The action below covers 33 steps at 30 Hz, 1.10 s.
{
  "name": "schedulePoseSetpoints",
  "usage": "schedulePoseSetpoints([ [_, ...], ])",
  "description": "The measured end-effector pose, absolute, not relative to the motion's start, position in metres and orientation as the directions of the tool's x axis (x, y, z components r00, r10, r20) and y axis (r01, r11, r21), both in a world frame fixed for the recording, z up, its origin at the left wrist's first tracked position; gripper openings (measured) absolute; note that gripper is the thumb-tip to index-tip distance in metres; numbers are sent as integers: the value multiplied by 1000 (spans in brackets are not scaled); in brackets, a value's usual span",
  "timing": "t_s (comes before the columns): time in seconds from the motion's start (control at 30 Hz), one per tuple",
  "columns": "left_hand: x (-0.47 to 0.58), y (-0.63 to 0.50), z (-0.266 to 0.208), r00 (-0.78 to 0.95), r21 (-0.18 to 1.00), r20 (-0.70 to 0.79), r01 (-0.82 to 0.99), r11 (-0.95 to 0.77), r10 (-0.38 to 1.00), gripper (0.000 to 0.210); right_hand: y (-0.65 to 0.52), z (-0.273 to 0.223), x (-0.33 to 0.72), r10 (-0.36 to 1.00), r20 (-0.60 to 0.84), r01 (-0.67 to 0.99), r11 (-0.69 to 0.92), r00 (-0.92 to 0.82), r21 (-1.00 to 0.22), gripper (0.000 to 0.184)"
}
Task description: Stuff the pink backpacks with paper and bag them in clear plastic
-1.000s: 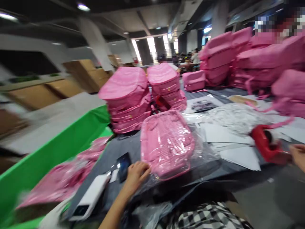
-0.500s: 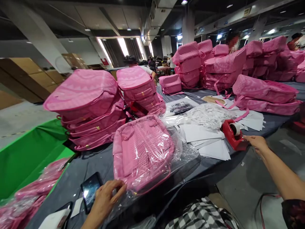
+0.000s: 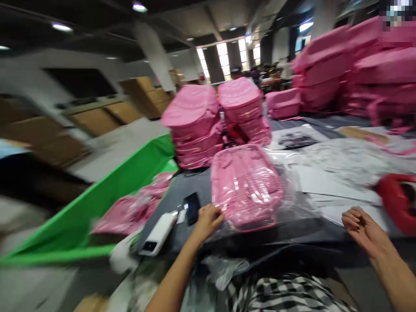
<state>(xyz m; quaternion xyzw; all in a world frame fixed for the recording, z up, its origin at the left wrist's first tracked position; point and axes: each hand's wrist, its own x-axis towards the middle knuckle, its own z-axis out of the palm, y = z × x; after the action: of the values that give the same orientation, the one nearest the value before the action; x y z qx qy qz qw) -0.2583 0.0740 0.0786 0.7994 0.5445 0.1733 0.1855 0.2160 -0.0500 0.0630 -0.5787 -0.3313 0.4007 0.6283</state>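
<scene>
A pink backpack point(image 3: 245, 186) lies flat on the table inside a clear plastic bag point(image 3: 295, 203). My left hand point(image 3: 208, 221) is at the lower left corner of the bag, its fingers bent and closed on the plastic edge. To the right, my right hand point(image 3: 365, 229) hovers above the table's front edge, fingers curled and closed. Whatever they hold, if anything, is too small and blurred to make out. Right of that hand stands a red tape dispenser point(image 3: 398, 203), partly cut off by the picture's edge.
Stacked pink backpacks point(image 3: 195, 121) stand behind the bagged one. A green bin point(image 3: 130, 173) at the left holds bagged pink items. On the table lie a phone point(image 3: 191, 208), a white device point(image 3: 159, 234), white papers point(image 3: 338, 182) and a heap of plastic point(image 3: 354, 156).
My right hand has left the tape dispenser and moved left toward the bagged backpack. My left hand stays at the bag's corner. The view has turned left, showing more of the green bin.
</scene>
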Motion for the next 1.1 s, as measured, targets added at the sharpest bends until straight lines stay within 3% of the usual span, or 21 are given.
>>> schedulePoseSetpoints([
  [0.07, -251, 71, 87, 342, 494, 43, 809, -317, 939, 16, -18, 81, 157, 962, -73, -132, -40, 261, -990, 58],
  [0.17, -250, 75, 89, 303, 497, 19, 824, -272, 953, 13, 28, 116, 75, 973, 29, 162, 68, -231, -984, 51],
  [0.23, -252, 75, 86, 293, 504, 19, 823, -263, 956, 12, 61, 131, 29, 830, 62, 316, 278, -554, -907, 54],
  [0.33, -253, 73, 81, 296, 517, 24, 814, -266, 955, 12, 108, 131, -22, 595, -31, 398, 497, -803, -771, 51],
  [0.4, -253, 73, 79, 307, 525, 27, 805, -275, 951, 12, 134, 121, -41, 501, -145, 452, 572, -853, -684, 44],
  [0.47, -253, 73, 78, 318, 532, 29, 797, -284, 948, 11, 151, 110, -47, 507, -207, 519, 613, -837, -595, 35],
  [0.63, -255, 74, 77, 329, 539, 36, 789, -295, 944, 11, 152, 109, -29, 684, -94, 659, 644, -723, -389, 15],
  [0.7, -256, 73, 76, 329, 551, 39, 781, -295, 943, 12, 137, 109, -19, 654, -31, 618, 697, -756, -363, 22],
  [0.8, -256, 72, 75, 310, 619, 38, 739, -266, 950, 11, 112, 92, -9, 460, 60, 418, 846, -886, -330, 41],
  [0.9, -258, 75, 76, 286, 677, 14, 702, -219, 958, 12, 99, 67, -6, 359, 77, 335, 916, -930, -220, 57],
  [1.0, -267, 86, 76, 282, 738, -45, 656, -158, 958, 19, 96, 55, -11, 357, 98, 346, 931, -929, -116, 55],
  [1.1, -279, 105, 72, 162, 812, -59, 582, -47, 985, 29, 85, 63, -6, 371, 245, 369, 928, -896, -55, 49],
])
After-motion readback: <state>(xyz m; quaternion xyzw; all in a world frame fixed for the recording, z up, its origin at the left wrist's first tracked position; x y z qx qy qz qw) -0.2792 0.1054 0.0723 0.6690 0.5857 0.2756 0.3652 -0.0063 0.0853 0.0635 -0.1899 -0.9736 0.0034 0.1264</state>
